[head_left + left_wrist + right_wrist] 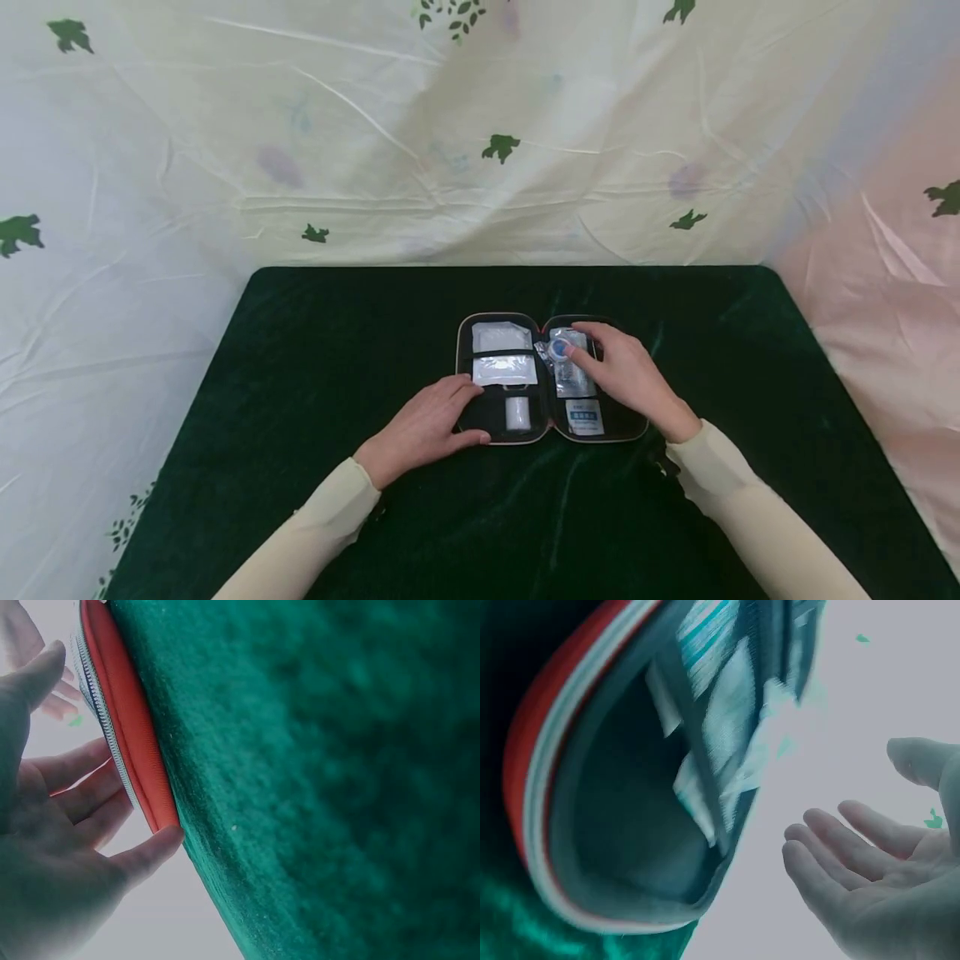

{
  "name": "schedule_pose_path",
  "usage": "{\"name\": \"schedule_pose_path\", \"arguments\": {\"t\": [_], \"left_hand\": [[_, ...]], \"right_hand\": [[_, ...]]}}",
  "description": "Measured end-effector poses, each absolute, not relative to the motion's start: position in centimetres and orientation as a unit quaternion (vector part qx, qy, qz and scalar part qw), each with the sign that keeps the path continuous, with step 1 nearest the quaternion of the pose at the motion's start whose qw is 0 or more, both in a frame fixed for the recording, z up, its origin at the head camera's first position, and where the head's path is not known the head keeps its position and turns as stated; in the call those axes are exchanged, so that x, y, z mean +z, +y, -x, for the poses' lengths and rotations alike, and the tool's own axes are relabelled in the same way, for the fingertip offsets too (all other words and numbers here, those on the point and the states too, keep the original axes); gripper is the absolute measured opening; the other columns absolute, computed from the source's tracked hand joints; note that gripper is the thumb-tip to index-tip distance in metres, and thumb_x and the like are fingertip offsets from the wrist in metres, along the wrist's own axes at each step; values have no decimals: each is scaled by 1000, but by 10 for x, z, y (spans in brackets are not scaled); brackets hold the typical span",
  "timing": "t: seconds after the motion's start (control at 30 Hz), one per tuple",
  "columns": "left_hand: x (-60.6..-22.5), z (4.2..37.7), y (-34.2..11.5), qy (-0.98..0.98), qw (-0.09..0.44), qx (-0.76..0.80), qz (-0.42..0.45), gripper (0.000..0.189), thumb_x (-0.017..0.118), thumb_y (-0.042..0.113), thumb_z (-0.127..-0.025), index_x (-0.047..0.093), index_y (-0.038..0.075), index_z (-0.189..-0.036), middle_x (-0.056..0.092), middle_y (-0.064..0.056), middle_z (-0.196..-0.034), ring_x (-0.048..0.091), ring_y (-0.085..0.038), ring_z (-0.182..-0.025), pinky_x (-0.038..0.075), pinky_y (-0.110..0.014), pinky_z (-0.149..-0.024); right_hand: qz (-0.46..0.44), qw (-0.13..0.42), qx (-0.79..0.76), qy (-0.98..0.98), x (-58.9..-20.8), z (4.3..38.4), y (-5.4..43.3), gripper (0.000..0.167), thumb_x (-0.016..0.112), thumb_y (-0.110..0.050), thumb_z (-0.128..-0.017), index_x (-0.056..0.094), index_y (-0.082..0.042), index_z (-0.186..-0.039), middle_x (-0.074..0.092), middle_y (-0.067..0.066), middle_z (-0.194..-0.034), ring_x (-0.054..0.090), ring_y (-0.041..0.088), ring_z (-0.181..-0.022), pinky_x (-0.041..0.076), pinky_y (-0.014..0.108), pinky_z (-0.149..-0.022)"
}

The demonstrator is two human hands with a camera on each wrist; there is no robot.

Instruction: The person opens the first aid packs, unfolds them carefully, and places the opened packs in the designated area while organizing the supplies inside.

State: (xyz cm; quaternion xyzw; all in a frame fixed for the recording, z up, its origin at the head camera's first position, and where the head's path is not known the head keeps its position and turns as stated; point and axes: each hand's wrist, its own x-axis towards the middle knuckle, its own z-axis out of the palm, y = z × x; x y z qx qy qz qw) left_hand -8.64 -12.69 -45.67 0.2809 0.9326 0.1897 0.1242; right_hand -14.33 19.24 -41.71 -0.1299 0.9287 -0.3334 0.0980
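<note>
A zip case, red outside with a dark lining, lies unfolded on the table. My left hand rests at its left half, fingers on the rim and thumb at the near corner. In the left wrist view, the fingers of the left hand touch the red side along the zipper. Over the right half is my right hand, its thumb close to a round blue-and-white item on clear packaging. In the right wrist view, the right hand has loosely bent fingers and nothing in them.
Silvery packets sit under a strap in the left half, above a white roll. A small blue-and-white packet lies low in the right half. Dark green velvet covers the table; patterned cloth hangs behind.
</note>
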Motion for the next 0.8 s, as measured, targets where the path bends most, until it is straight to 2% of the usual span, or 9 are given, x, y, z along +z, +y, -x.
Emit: {"name": "schedule_pose_path", "arguments": {"t": [0.27,0.47,0.63,0.8], "left_hand": [[-456,85,-126,933,120,189,-282,67,63,56,-99,54,11,-148,49,-13,-155,44,-27,-145,39,-48,-117],[-457,85,-126,933,122,192,-279,65,64,53,-99,53,12,-148,47,-13,-156,43,-26,-146,39,-48,-116],[-457,85,-126,931,118,191,-286,62,65,49,-100,53,12,-148,48,-13,-156,43,-27,-146,40,-48,-115],[-458,85,-126,930,115,193,-292,60,64,47,-101,53,11,-148,48,-13,-155,43,-27,-146,41,-48,-115]], "right_hand": [[122,133,-310,934,-427,163,194,57,60,-35,-105,51,1,-148,55,26,-144,57,39,-125,48,60,-103],[123,146,-294,936,-435,171,186,59,63,-39,-103,54,4,-144,62,24,-133,61,35,-113,54,53,-93],[124,158,-254,946,-438,173,180,61,69,-36,-100,55,6,-142,65,22,-125,63,32,-105,55,48,-87],[125,154,-236,951,-438,174,176,61,72,-31,-99,54,7,-142,62,26,-131,59,38,-117,49,57,-98]]}}
